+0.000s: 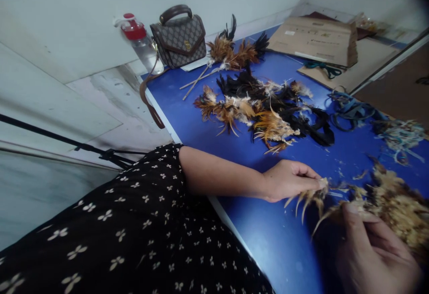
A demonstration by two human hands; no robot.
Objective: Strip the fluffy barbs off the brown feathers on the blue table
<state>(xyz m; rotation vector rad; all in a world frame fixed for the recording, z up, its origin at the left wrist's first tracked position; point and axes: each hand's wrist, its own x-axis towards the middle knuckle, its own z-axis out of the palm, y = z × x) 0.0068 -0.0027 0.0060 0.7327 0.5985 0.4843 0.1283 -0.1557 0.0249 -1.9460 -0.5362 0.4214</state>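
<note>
My left hand [293,180] is closed in a pinch on a small bunch of tan feathers [310,200], whose tips hang down toward the blue tabletop. Close by on the right, my right hand [375,245], slightly blurred, pinches a pale feather [330,216] between thumb and fingers. Beyond that hand lies a large heap of cream and brown feathers [398,200], partly hidden by it. Loose bits of feather are scattered between the hands and the heap.
Brown and black feather bundles [241,106] spread across the blue table [201,137]. Behind them are feathers on sticks [197,79], a handbag [182,39] and a water bottle [142,46]. Scissors [323,68] rest by cardboard [315,39]. Blue strips [351,108] lie at right.
</note>
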